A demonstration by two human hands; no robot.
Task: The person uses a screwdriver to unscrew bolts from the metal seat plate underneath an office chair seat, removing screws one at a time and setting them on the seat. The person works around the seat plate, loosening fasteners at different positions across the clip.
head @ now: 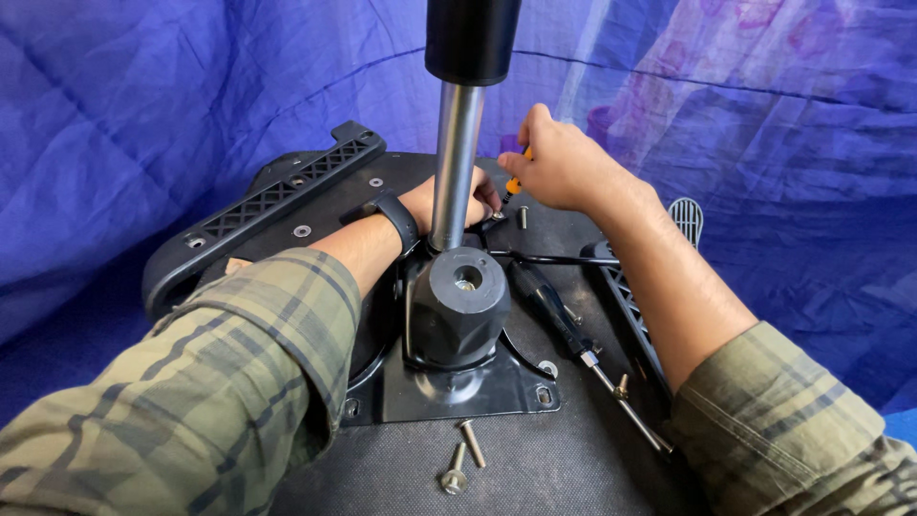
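An upturned office chair seat (315,196) lies before me with its black mounting plate (458,387) and a chrome gas-lift column (456,162) standing up from the black hub (458,306). My right hand (559,167) grips a small orange-handled screwdriver (516,180) behind the column, tip down at the plate's far edge. My left hand (449,203), a black watch on its wrist, reaches behind the column and rests by the same spot; its fingers are partly hidden. A loose bolt (522,217) stands close by.
Two loose bolts (461,457) lie on the seat underside near me. A long black screwdriver (573,334) lies to the right of the hub beside a black lever (559,258). A black armrest bracket (287,186) sits at left. Blue tarp (143,115) surrounds everything.
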